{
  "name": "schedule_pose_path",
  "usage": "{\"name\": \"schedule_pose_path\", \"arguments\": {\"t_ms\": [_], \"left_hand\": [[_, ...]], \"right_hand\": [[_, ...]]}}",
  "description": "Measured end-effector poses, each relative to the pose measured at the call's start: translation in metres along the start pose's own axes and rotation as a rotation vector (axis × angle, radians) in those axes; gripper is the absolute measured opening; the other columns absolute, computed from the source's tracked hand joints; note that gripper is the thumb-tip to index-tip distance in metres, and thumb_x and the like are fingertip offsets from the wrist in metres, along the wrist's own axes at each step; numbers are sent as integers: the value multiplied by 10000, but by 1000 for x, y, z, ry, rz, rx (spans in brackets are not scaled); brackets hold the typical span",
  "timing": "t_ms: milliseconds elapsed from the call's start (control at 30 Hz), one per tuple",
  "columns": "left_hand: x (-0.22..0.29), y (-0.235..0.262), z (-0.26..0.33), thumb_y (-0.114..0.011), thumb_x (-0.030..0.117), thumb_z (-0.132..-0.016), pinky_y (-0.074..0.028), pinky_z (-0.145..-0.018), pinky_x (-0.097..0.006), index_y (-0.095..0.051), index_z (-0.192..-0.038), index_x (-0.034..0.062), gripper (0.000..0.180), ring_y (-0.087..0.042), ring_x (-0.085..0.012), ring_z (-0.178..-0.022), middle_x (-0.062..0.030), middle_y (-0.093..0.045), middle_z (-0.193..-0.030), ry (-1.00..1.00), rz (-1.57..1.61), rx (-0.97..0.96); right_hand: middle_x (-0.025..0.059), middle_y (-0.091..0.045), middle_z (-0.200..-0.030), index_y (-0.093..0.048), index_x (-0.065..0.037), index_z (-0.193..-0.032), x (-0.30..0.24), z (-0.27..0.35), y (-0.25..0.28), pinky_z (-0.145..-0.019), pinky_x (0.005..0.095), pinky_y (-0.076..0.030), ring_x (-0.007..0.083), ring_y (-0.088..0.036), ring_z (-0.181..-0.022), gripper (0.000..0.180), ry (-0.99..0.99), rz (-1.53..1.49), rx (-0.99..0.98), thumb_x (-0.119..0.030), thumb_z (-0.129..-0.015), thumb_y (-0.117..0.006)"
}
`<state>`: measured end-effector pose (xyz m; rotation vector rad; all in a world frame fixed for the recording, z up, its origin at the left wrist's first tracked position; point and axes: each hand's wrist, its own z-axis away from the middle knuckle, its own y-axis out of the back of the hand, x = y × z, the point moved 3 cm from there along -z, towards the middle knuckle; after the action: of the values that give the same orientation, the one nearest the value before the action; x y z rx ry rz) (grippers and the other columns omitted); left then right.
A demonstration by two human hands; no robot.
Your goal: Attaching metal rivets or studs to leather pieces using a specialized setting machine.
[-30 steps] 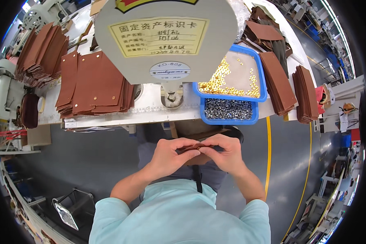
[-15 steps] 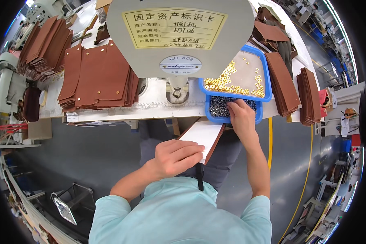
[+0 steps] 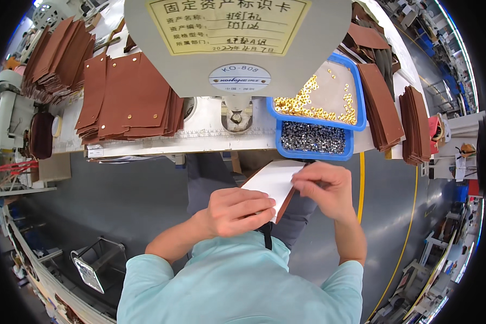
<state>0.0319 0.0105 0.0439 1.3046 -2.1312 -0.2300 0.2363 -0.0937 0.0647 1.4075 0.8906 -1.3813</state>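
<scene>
Pretty bright in here, light's mostly even with soft shadows. You can see strip lights point(image 3: 450, 28) glowing along the right rim, and the floor point(image 3: 386, 216) catches some dull glare. The white sheet point(image 3: 272, 179) looks nearly blown out, gold pieces point(image 3: 297, 102) glint. The right-hand fingers point(image 3: 316, 173) look slightly smeared, fisheye bends stuff near the edges, corners go black.

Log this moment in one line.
Left hand: holding white-faced brown piece | Right hand: curled near piece's right edge, contact unclear | Upper blue tray: gold rings | Lower blue tray: dark metal bits
</scene>
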Motion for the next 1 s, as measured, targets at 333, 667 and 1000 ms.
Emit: {"name": "schedule_pose_path", "arguments": {"t_ms": [333, 667, 1000], "left_hand": [[5, -6, 2, -772, -22, -689, -591, -606, -307, -725, -1010, -42, 326, -702, -221, -755, -82, -644, -911, -91, 17, 36], [9, -2, -3, -760, 32, -718, -546, -558, -265, -700, -887, 33, 179, -699, -177, -740, -72, -736, -956, -34, -9, 19], [11, -1, -3, -785, 58, -693, -514, -541, -230, -724, -888, 104, 210, -698, -142, -739, -4, -734, -912, -65, -19, 57]], "right_hand": [[78, -698, -979, -765, 28, -1027, -5, 4, -14, -780, 275, -547, 134, -677, -856, 108, -247, -256, -398, -19, -931, -743], [72, -701, -972, -781, 17, -953, 9, 6, -14, -847, 291, -520, 152, -670, -910, 91, -536, -463, -454, -27, -875, -803], [94, -703, -966, -765, 35, -953, 8, 8, -18, -870, 322, -553, 194, -708, -909, 81, -520, -520, -439, -15, -891, -779]]}}
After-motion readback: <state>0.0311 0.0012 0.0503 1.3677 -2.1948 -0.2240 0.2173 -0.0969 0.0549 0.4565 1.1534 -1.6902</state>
